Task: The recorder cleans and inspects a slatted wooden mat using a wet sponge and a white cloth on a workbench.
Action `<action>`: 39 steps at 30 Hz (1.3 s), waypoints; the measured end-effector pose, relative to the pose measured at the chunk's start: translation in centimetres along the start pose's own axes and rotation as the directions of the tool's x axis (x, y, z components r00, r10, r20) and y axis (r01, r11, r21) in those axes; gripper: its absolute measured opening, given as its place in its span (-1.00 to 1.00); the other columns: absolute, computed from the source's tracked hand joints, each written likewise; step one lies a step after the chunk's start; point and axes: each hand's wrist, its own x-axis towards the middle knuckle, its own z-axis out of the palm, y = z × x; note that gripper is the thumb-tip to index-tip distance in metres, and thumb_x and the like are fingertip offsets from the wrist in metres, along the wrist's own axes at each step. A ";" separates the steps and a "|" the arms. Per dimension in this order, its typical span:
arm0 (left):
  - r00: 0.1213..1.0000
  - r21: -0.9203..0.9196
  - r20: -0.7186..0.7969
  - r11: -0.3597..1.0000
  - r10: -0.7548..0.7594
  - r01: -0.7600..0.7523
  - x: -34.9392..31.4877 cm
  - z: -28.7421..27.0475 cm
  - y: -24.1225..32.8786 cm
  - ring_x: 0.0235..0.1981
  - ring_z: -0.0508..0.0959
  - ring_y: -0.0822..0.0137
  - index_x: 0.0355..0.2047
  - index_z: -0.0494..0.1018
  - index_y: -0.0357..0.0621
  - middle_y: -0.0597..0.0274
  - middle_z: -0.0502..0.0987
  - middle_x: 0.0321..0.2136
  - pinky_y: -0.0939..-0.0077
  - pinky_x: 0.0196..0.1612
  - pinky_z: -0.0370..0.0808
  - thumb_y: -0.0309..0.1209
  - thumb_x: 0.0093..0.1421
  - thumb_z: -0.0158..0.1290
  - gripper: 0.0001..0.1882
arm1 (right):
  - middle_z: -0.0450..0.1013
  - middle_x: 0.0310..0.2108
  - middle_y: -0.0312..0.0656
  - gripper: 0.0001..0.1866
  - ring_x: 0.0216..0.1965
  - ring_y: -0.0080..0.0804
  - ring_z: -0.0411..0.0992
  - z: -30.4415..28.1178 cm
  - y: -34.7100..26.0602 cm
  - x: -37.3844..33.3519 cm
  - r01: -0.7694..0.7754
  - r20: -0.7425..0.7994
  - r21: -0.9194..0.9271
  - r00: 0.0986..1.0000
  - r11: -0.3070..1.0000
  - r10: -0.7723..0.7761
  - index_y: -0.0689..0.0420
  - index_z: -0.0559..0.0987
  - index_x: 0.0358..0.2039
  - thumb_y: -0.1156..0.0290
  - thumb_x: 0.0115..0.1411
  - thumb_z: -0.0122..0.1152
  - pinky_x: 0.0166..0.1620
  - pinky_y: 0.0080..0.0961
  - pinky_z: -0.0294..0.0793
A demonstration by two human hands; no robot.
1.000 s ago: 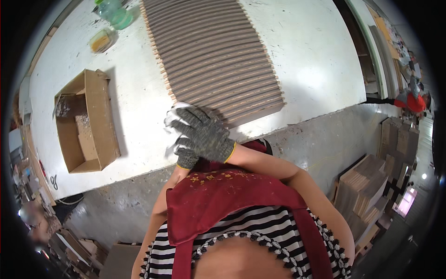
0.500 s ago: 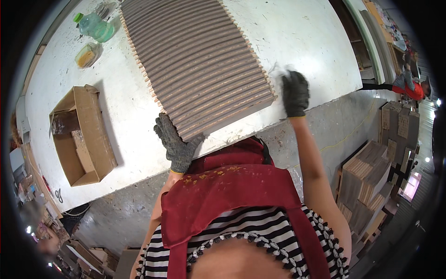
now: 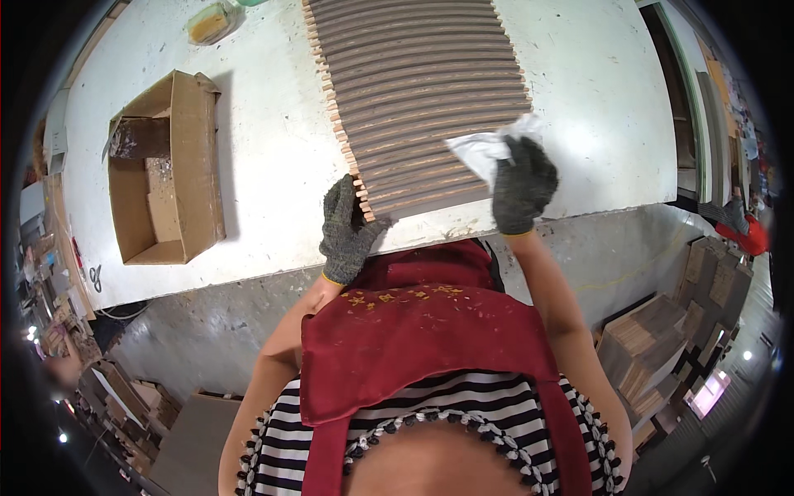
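Many narrow grey-brown wood strips with pale raw ends form a tight, long row (image 3: pixel 422 91) on the white table. My left hand (image 3: pixel 346 227), in a dark grey knit glove, lies at the row's near left corner. Its fingers stretch along the strip ends and its thumb spreads along the near side. My right hand (image 3: pixel 525 186), in a similar glove, is closed on a crumpled white cloth (image 3: pixel 484 153). The cloth reaches over the near right part of the strips. The fingertips of that hand are partly hidden by the glove's bulk and the cloth.
An open cardboard box (image 3: pixel 197 174) stands on the table (image 3: pixel 273 107) to the left. Behind it lies a clear container with something yellow (image 3: pixel 211 23). Scissors (image 3: pixel 95 279) rest near the left edge. Stacked boards (image 3: pixel 641 351) stand on the floor at right; a person in red (image 3: pixel 748 236) is beyond.
My right hand has come in from beside the row, bringing the white cloth onto the strips' near right part. My left hand stays at the corner. The whole view has shifted.
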 end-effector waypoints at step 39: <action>0.910 0.954 -0.298 0.077 0.288 0.289 2.5 5.7 -11.8 0.14 0.28 0.10 0.15 0.29 -0.09 0.01 0.34 0.07 0.07 0.22 0.21 -0.14 0.27 -0.02 -0.50 | 0.41 -0.21 -0.11 -0.75 -0.12 -0.12 0.37 3.1 -20.3 2.1 -0.183 0.364 0.901 0.810 0.392 -0.459 0.13 0.53 -0.18 0.31 0.15 0.14 -0.04 -0.12 0.34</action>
